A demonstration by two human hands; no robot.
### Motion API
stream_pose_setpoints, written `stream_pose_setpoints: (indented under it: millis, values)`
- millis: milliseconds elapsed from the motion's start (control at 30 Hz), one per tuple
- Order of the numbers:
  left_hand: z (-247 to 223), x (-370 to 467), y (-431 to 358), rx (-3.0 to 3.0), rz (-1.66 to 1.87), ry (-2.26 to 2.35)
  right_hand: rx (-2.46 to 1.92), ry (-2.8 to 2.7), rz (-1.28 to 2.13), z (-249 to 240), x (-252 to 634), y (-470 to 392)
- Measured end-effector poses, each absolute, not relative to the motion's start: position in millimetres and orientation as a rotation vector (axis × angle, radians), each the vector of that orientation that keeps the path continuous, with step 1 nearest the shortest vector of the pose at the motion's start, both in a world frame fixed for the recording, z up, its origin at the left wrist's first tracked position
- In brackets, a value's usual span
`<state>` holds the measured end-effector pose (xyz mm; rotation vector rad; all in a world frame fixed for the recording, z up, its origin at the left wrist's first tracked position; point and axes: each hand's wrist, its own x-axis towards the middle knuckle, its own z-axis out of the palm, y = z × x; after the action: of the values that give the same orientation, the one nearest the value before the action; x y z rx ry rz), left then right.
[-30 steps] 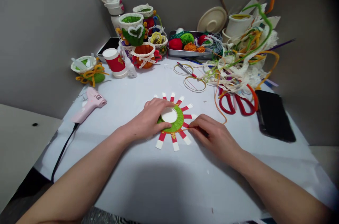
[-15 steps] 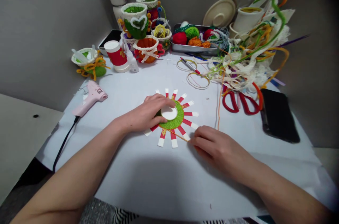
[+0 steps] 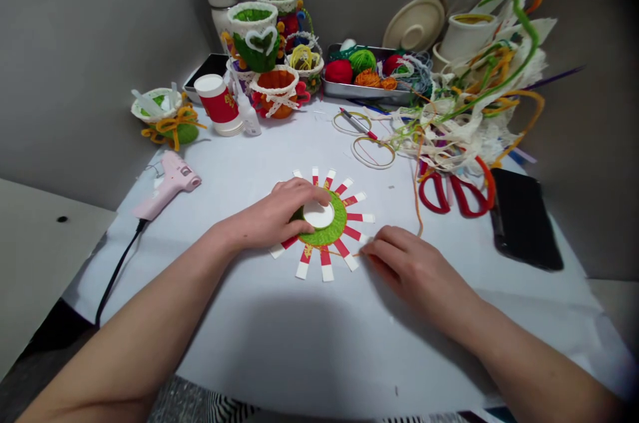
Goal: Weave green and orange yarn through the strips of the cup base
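A cut paper cup (image 3: 318, 215) lies flattened on the table, its red-and-white strips fanned out like rays. Green yarn (image 3: 336, 226) is woven in a ring around its white round base. My left hand (image 3: 287, 210) grips the left side of this piece, thumb on the near part of the green ring and fingers over the far part. To the right, my right hand (image 3: 402, 256) is closed in a pinch on a strand of orange yarn (image 3: 355, 254), which crosses the lower strips. More of the orange strand runs from behind the hand toward the scissors.
A pink glue gun (image 3: 167, 186) with a cord lies left. Decorated cups (image 3: 254, 43), a red paper cup (image 3: 218, 105) and a tray (image 3: 369, 92) of yarn balls stand behind. Red-handled scissors (image 3: 462, 196), a black phone (image 3: 526, 218) and tangled lace (image 3: 464, 123) are at the right.
My right hand has moved slightly up, away from me, with the orange strand, which now lies lower and flatter across the strips. My left hand stays in place.
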<state>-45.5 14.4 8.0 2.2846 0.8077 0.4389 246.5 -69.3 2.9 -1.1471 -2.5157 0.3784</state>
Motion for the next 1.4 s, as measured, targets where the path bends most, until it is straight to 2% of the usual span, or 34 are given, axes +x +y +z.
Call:
stream_pose_setpoints:
  millis: [233,400,600,800,1033,1400]
  values:
    - [8,-44,14,2.277,0.452,0.79,-1.297,-2.194,0.414,-13,239,-52]
    - [12,-38,8,2.313,0.465,0.781,-1.319,-2.195,0.436,-15,236,-53]
    - [10,-24,-1,2.231,0.539,1.015,-1.317,-2.213,0.446,-16,238,-51]
    - [7,-27,3,2.307,0.526,0.979,-1.271,-2.229,0.508,-12,240,-52]
    - [8,-37,8,2.315,0.453,0.878,-1.147,-2.278,0.587,1,244,-58]
    - [8,-44,13,2.284,0.431,0.787,-0.918,-2.66,0.512,16,248,-72]
